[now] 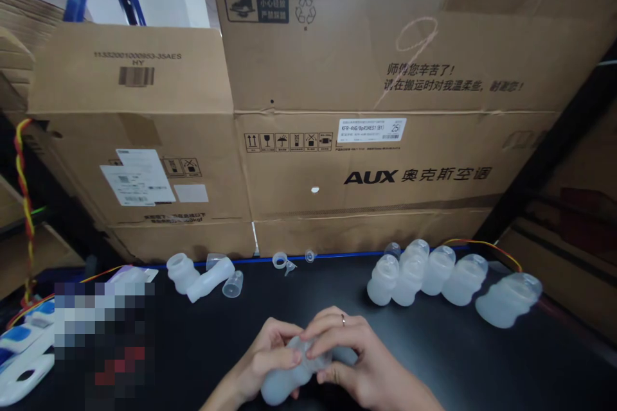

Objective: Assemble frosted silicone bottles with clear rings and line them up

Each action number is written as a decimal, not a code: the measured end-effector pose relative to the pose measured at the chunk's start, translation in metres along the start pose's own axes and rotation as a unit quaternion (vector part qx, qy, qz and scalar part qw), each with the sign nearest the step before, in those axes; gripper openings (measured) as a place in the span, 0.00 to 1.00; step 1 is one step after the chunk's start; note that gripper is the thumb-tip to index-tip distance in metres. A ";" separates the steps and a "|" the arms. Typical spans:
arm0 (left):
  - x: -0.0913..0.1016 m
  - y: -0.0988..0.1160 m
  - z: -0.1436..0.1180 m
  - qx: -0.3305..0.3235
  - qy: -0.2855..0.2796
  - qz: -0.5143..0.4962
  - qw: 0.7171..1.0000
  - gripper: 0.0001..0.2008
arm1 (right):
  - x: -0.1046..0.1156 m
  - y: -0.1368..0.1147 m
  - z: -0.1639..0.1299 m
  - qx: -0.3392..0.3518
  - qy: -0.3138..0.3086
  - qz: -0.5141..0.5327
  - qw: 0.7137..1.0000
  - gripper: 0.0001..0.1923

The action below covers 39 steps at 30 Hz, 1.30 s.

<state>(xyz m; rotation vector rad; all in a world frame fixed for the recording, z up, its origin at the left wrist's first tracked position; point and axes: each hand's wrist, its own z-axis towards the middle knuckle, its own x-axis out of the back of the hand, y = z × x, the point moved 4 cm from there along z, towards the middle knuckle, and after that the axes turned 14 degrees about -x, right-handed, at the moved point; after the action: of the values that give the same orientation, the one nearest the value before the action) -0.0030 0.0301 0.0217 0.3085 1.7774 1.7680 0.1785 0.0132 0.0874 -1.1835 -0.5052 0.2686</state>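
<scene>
A frosted, waisted plastic bottle [280, 384] lies tilted between my hands, its rounded base toward the lower left. My left hand [270, 352] is closed round its body, thumb along the near side. At the upper right end, my right hand [349, 347], with a ring on one finger, grips the neck or cap end; the fingers hide most of that part. Farther back stand similar capped frosted bottles [405, 273], several in a group, and one more bottle [508, 300] sits apart on the right.
On the black table [193, 347], an open bottle [182, 271], a frosted tube-like piece [212, 279] and a clear cap [233, 284] sit back left. Small rings [279, 261] lie near the blue back edge. Cardboard [289, 186] walls the back. A white power strip [29, 369] lies left.
</scene>
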 end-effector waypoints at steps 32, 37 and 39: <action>0.005 0.004 0.005 -0.105 0.157 -0.005 0.982 0.26 | 0.037 0.091 -0.003 -0.155 0.216 -0.293 0.919 0.21; 0.007 0.010 0.001 -0.177 0.270 0.023 0.946 0.27 | 0.029 0.073 0.029 -0.095 0.207 -0.349 0.909 0.19; 0.011 0.015 -0.005 -0.222 0.325 0.058 0.917 0.26 | 0.016 0.063 0.055 -0.084 0.166 -0.356 0.916 0.17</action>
<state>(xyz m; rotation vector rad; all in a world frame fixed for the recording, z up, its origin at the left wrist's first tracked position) -0.0187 0.0333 0.0334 -0.4222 1.7058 2.4900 0.1683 0.0885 0.0483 -1.1036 -0.6306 -0.6045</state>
